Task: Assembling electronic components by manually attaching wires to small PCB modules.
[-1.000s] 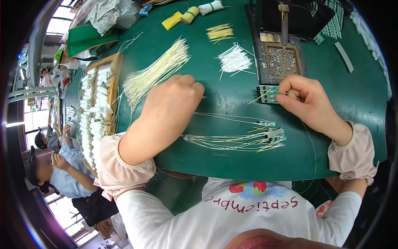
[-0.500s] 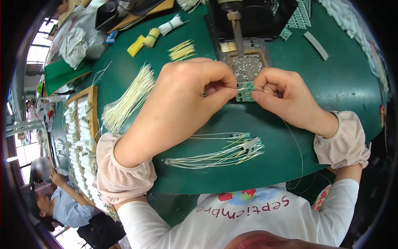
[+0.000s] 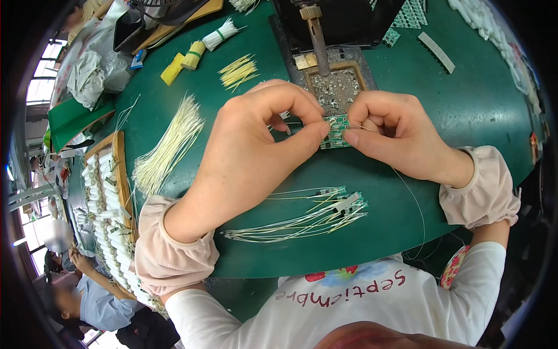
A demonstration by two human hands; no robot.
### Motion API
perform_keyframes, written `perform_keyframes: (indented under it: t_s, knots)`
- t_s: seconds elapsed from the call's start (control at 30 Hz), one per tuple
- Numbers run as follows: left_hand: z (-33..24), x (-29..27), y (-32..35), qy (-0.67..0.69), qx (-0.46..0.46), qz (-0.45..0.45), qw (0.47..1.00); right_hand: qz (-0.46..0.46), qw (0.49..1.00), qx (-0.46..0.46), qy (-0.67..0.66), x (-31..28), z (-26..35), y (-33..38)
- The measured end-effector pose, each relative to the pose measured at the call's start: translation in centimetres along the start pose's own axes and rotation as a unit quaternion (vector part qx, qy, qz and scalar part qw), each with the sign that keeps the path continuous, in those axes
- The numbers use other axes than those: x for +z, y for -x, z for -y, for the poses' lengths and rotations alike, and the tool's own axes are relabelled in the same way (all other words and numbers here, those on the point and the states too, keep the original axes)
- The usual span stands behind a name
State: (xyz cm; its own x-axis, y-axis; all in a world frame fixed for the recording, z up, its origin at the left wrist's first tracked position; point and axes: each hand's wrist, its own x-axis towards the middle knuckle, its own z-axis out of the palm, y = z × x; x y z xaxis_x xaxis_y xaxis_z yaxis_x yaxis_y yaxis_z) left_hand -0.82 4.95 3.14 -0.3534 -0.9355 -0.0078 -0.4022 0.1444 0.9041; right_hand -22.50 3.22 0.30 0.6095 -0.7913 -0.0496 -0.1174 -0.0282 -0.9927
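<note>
A green circuit board panel (image 3: 335,138) lies just before the solder tray, between my hands. My left hand (image 3: 270,131) is closed in a pinch at the board's left edge; its fingers hide most of what they hold. My right hand (image 3: 398,131) pinches a thin solder wire (image 3: 414,198), whose end points left over the board's right side. The wire's tail hangs below that hand past the table edge. Beyond the board, a soldering iron (image 3: 315,35) points down over the grey solder tray (image 3: 337,90).
Finished-looking boards with wires (image 3: 308,218) lie near my body. A large bundle of pale wires (image 3: 168,145) and short yellow wires (image 3: 238,71) lie left. A wooden-framed tray (image 3: 119,174) holds white cylinders. More green boards (image 3: 410,16) sit far right. Another person (image 3: 104,299) works at far left.
The view has shifted slightly. My left thumb now sits closer against the board's left edge, and more of the board shows. My right hand keeps its pinch on the solder wire.
</note>
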Motion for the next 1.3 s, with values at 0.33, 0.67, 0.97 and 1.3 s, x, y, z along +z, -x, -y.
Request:
perform_keyframes:
  t_s: [0.33, 0.67, 0.97, 1.3]
  knots:
    - [-0.2, 0.2, 0.2, 0.034, -0.022, 0.011, 0.999, 0.019, 1.0, -0.008, 0.018, -0.2, -0.2, 0.1]
    - [0.1, 0.4, 0.2, 0.059, -0.025, 0.001, 0.998, 0.016, 1.0, -0.014, 0.022, -0.1, -0.2, 0.0]
    - [0.1, 0.8, 0.0, 0.097, -0.046, -0.033, 0.994, -0.042, 0.998, -0.042, 0.023, -0.7, 0.5, -0.5]
    - [0.2, 0.6, -0.5, 0.117, -0.004, -0.074, 0.99, -0.091, 0.985, -0.08, 0.121, -0.2, 1.0, -1.1]
